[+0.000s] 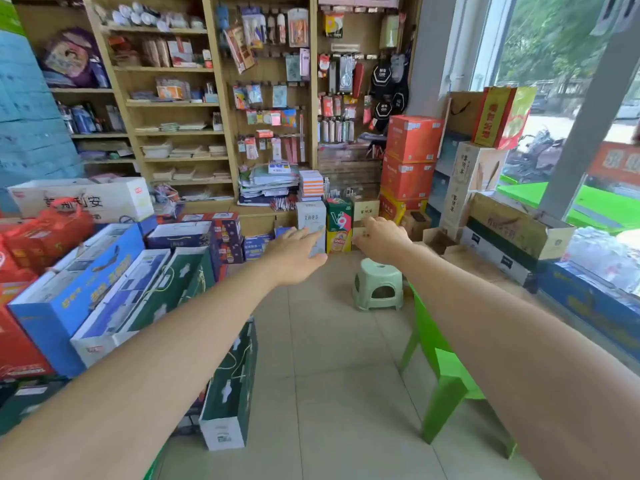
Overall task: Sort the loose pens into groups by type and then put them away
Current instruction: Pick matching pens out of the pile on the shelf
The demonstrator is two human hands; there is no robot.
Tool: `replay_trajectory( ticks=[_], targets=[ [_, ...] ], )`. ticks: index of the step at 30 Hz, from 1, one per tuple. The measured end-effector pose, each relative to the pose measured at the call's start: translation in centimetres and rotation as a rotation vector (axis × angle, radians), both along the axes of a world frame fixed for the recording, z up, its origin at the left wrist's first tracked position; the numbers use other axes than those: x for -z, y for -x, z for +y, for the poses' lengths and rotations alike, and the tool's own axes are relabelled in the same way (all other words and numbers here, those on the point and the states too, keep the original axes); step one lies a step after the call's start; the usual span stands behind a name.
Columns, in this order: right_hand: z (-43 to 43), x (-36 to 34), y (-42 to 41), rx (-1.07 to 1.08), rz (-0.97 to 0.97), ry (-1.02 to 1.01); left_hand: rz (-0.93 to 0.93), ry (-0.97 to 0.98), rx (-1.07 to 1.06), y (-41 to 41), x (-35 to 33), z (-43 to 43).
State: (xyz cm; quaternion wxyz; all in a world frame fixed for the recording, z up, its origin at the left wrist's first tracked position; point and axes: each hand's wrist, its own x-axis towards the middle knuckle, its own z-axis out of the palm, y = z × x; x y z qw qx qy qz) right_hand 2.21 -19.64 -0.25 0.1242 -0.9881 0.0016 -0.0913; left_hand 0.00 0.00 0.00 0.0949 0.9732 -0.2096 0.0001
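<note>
HANDS: left hand (298,254) flat, fingers spread, holding nothing; right hand (381,239) loosely curled, grip unclear, both stretched mid-frame toward the shelves, likely just reaching | PENS: loose pens not identifiable; perhaps on wooden shelves (180,133) upper left | ROOM: tiled floor (329,341) open centre; gift boxes (86,289) left, green chair (446,375) and stool (378,284) right narrow it.

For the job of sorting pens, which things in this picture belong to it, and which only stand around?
Belong to the job:
- left hand, empty, stretched forward
- right hand, empty, stretched forward
- loose pens: none can be made out here

Only standing around:
- pale green stool on the floor
- bright green chair
- gift boxes on the left
- red cartons
- wooden shelves of stationery
</note>
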Motion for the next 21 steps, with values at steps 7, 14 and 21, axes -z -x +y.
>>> replay_trajectory(
  ticks=[7,14,21],
  targets=[
    [-2.5,2.1,-10.5,-0.047,0.077,0.067,0.047,-0.031,-0.076,-9.3,2.5,-2.8],
    [-2.2,5.2,-20.7,-0.085,0.131,0.089,0.087,-0.055,-0.084,-19.3,5.3,-2.8],
    [0.5,7.4,-33.2,-0.071,0.164,0.095,0.112,-0.051,-0.073,-31.2,7.0,0.0]
  ],
)
